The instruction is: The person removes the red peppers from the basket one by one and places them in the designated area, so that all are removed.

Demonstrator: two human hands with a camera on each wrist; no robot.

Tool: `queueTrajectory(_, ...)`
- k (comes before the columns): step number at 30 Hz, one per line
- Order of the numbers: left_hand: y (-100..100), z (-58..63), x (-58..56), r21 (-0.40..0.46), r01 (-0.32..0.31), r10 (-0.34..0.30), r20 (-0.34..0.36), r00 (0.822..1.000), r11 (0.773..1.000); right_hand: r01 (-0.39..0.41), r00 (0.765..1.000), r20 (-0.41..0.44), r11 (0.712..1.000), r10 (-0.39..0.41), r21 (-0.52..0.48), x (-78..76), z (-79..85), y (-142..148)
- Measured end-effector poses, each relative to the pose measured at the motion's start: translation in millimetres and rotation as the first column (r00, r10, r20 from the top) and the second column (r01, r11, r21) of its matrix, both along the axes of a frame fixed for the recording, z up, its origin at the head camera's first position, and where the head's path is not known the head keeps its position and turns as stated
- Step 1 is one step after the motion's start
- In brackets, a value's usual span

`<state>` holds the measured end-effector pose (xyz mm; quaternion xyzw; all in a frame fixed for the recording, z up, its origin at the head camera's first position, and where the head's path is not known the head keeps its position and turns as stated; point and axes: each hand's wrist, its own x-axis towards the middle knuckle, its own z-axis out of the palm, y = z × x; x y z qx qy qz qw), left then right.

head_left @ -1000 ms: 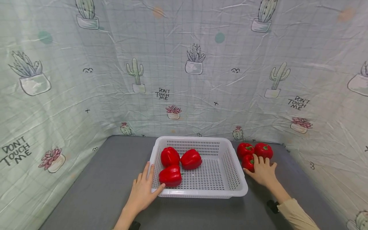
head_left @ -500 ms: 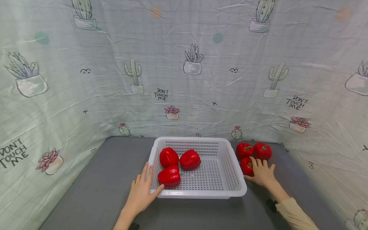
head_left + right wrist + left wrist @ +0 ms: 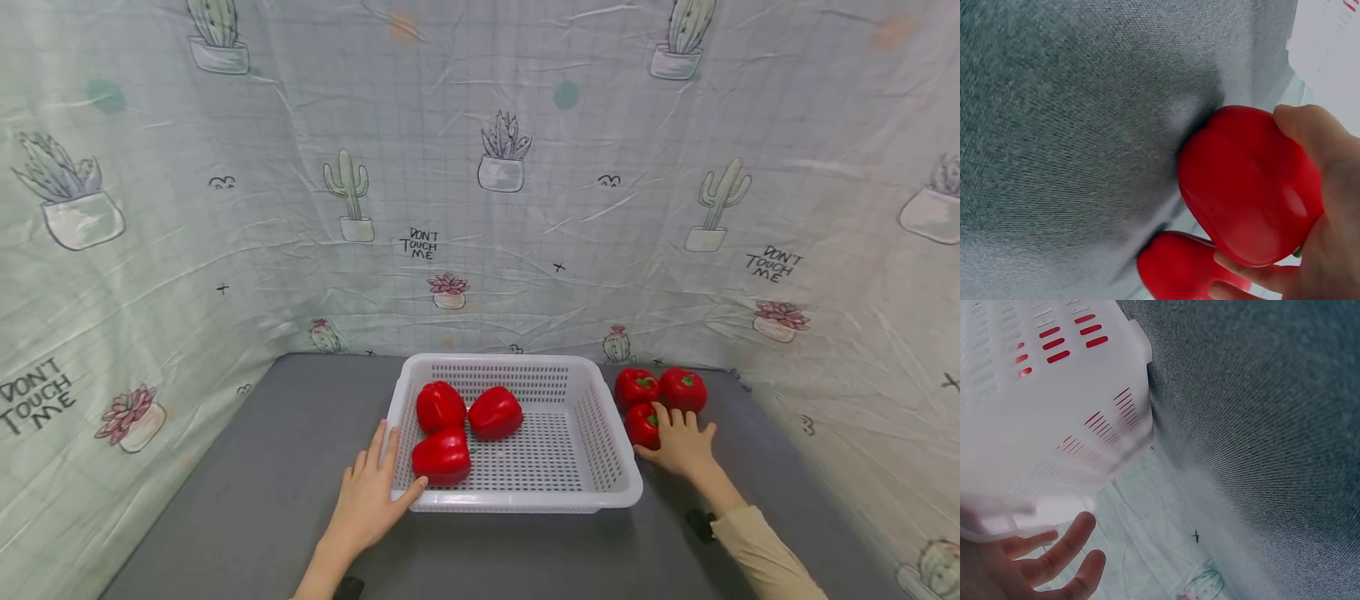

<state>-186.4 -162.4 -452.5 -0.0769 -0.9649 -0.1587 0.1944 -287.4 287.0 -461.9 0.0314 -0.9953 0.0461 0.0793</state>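
Observation:
My right hand grips a red bell pepper, the nearest of three beside the basket's right wall. In the right wrist view the thumb lies on one side of it and fingers on the other, with its lower end close to the table. Behind it are two more bell peppers. My left hand rests on the front left corner of a white perforated plastic basket, fingers extended along the left rim and thumb over the front rim. Three red bell peppers lie inside the basket's left half.
The dark grey table carries the basket near its middle. A pale curtain printed with cacti hangs round the back and both sides, close behind the basket and the loose peppers.
Both hands keep nearly the same places. The right hand and its pepper shift slightly nearer the front, then slightly back. The head view drifts a little.

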Motion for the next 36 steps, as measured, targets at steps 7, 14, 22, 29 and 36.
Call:
queueTrajectory(7, -0.8, -0.5, 0.4, -0.008, -0.004, 0.004, -0.001, 1.0, 1.0, 0.016, 0.999, 0.033, 0.999, -0.014, -0.052, -6.6, -2.6, 8.4)
queueTrajectory(14, -0.7, 0.9, -0.1, -0.01, -0.002, 0.002, 0.0, 1.0, 1.0, 0.016, 0.999, 0.043, 0.998, -0.014, -0.056, -8.0, -1.0, 12.2)
queueTrajectory(22, -0.2, 0.1, 0.0, -0.005, -0.001, 0.001, -0.001, 1.0, 1.0, -0.004, 1.0, 0.01, 0.999, 0.004, -0.042, -6.2, 0.4, 14.1)
queueTrajectory(29, 0.1, -0.5, -0.5, -0.007, -0.003, 0.004, 0.006, 1.0, 1.0, -0.021, 0.999, -0.04, 0.999, 0.02, -0.044, -4.0, 6.1, 8.2)
queueTrajectory(36, 0.6, 0.3, -0.2, -0.015, -0.014, 0.015, 0.012, 1.0, 1.0, -0.11, 0.986, -0.136, 0.991, 0.098, -0.082, 6.0, 23.1, -11.3)
